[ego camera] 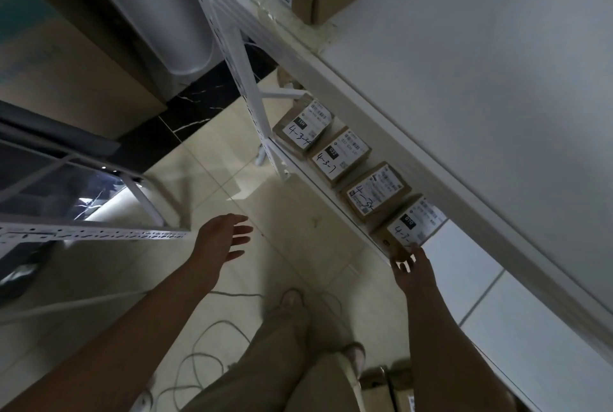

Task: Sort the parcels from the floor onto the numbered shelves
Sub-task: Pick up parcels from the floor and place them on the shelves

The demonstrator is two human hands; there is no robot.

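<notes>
Beige floor tiles [205,179] below the left fingers [240,230]. Black marble strip [199,106] and white cylindrical unit [172,30] well beyond them. Grey cable [199,362] looped on the tiles behind them, beside khaki trousers [275,362] and pale shoes [292,298].

Views: one, a wide-angle camera worn on the person's head.
Facing: forward and steeply down, past the person's forearms and legs to the tiled floor [292,222].
Roll: tilted, so the white shelf rack [253,103] runs diagonally from upper left to lower right.
Nearness: upper shelf board [481,46] close to the lens at right; left hand [225,239] and right hand [411,270] at arm's reach mid-frame; floor farthest.
Distortion: straight edges bow near the borders.
</notes>
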